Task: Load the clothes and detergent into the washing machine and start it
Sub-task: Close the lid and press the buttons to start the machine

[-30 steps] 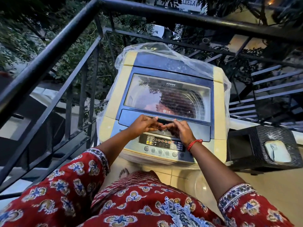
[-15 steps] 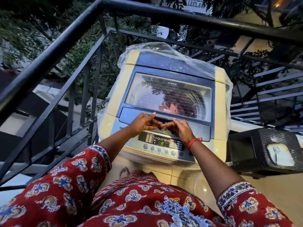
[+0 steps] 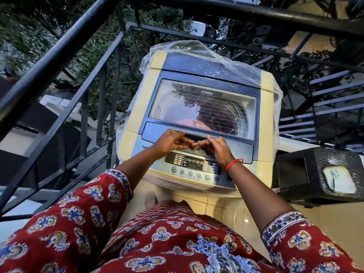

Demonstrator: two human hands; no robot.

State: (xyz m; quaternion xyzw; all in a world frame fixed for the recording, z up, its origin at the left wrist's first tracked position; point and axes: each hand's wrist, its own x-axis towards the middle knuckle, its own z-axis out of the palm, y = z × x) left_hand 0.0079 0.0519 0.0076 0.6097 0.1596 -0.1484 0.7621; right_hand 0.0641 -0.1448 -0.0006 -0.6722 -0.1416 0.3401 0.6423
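Washing machine (image 3: pixel 199 107) lid looks stiff, glassy and light, best lifted by its near handle recess. The left hand (image 3: pixel 173 139) and right hand (image 3: pixel 213 147) rest there, fingers loosely spread, gripping nothing.

One head-worn wide-angle view looks forward and steeply down, close over the washing machine (image 3: pixel 199 115).
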